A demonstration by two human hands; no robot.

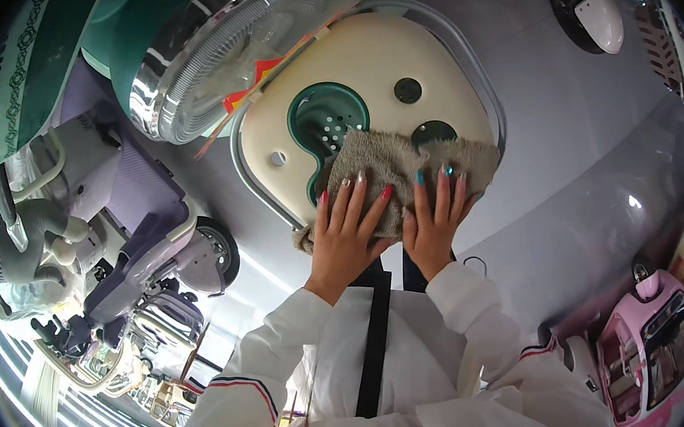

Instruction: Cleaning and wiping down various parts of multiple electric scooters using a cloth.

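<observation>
Both of my hands lie on a brown-grey towel, fingers stretched out and spread. My left hand presses on its left part, and my right hand rests close by on its right part. The towel is bunched over the near edge of a cream, rounded panel. A dark green, curved recess with small light holes shows in the panel. Nearby are a small dark round hole and another dark opening, partly covered by the towel. Around the panel runs a grey tubular rail.
Beyond the panel stands a green body with a large round, chrome-rimmed headlamp. Purple scooters crowd the left side. A pink vehicle is at the lower right, and a white scooter stands at the far right on the grey floor.
</observation>
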